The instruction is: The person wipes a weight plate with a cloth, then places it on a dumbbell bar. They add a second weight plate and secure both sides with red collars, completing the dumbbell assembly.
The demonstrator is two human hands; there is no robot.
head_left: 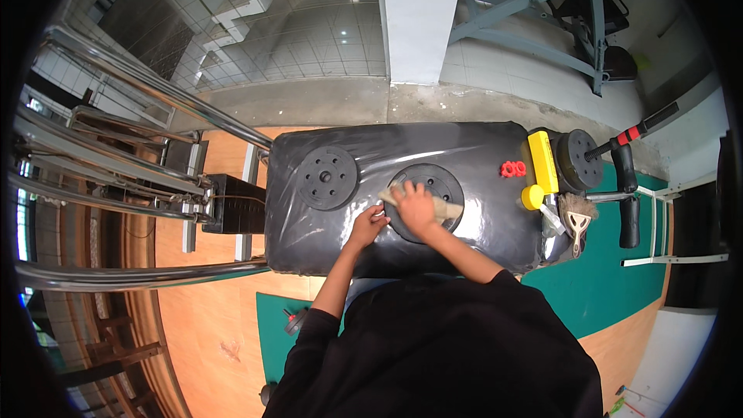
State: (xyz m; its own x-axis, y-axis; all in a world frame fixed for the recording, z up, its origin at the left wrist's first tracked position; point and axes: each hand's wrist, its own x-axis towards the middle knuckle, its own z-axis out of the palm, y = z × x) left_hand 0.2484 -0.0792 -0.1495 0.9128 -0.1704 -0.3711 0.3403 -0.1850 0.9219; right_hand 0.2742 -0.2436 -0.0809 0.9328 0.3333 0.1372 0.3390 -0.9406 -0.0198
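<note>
A black weight plate [444,177] lies flat on a padded bench covered in shiny black plastic [495,224]. My right hand [419,209] presses a beige cloth [447,210] onto the plate, its fingers bent over the cloth. At the plate's left edge is my left hand [368,227], with thumb and fingers curled closed at the rim. Part of the plate's near side is hidden by my right hand and the cloth. A second black plate [326,178] with a ring of holes rests on the bench to the left.
Right of the plate sit red rings [512,169], a yellow box [543,162], a round yellow item [532,197] and a brush [577,224]. Beyond them stands another black plate [574,156] by a bar. Chrome rails [155,85] flank the left; a green mat [604,286] covers some floor.
</note>
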